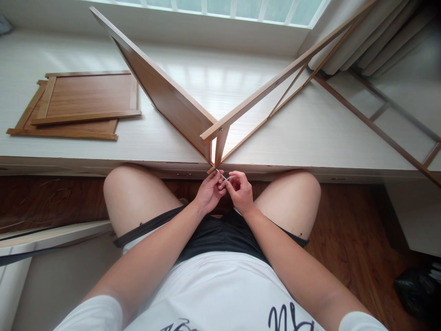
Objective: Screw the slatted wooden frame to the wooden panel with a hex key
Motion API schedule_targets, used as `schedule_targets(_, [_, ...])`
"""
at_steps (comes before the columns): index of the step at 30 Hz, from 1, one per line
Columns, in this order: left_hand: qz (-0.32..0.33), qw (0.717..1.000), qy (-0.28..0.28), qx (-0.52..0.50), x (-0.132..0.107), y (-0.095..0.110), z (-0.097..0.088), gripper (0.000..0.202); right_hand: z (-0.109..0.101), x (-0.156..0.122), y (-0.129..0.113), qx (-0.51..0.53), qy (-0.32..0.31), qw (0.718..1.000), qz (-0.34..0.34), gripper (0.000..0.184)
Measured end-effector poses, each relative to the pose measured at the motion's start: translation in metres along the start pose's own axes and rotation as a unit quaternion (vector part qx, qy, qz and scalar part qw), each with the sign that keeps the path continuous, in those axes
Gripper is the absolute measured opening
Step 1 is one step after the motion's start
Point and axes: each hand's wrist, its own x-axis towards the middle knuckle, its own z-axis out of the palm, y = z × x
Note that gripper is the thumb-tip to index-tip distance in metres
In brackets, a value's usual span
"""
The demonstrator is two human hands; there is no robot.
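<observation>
While the left hand (209,194) and right hand (241,193) are pinching a thin silver metal rod (223,175), a brown wooden frame (262,94) is standing just beyond.

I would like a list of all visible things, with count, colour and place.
Bench: 1, white, across the middle
Loose panels: 2, brown, overlapping, bench's left
Standing panel: 1, brown, centre
Open frame: 1, brown, beside the standing panel
Other frame: 1, brown, far right
Metal rod: 1, silvery, at bench's front edge
Window: 1, pale green panes, top
Curtain: 1, grey, top right
Floor: 1, brown, lower
Bag: 1, black, bottom right
Furniture part: 1, white, lower left
Unclear thing: 1, grey, top left
Shirt: 1, white with black marks, bottom
Shorts: 1, black, lower centre
Legs: 2, bare, left and right
Left hand: 1, at the rod
Right hand: 1, at the rod's near end
</observation>
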Motion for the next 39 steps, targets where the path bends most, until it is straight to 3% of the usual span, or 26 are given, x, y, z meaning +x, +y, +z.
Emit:
schedule_targets(13, [-0.001,1.0,-0.007,-0.004,0.0014,-0.0007,-0.0023,0.026,-0.0014,0.0014,-0.0022,-0.042,0.007,0.997,-0.067,0.019])
schedule_targets(30, [-0.008,1.0,0.011,-0.007,0.0002,0.0009,-0.001,0.029,-0.0013,0.0041,-0.0041,-0.057,0.012,0.996,-0.068,0.012])
schedule_targets(39, [0.002,1.0,0.016,0.017,-0.0008,0.002,-0.0002,0.031,-0.0015,0.0039,-0.0075,-0.052,-0.021,0.997,-0.055,0.016])
